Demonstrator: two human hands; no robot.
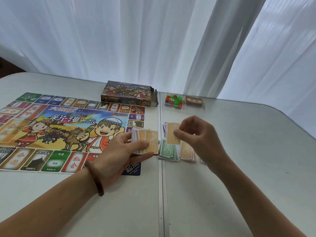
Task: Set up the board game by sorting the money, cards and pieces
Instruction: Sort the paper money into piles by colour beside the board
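"500" on the green note, "100" on the orange note, "3000元" on the board

Left hand: palm up, fingers curled under a stack, thumb pressed on top. Right hand: raised just right of it, thumb and fingers pinching one note. Both forearms bare, reaching in from the near side.

white table, sheer backlit curtains

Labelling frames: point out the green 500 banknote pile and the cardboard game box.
Green 500 banknote pile (pixel 166 150): head view, top note's face.
Cardboard game box (pixel 126 91): head view, printed top.
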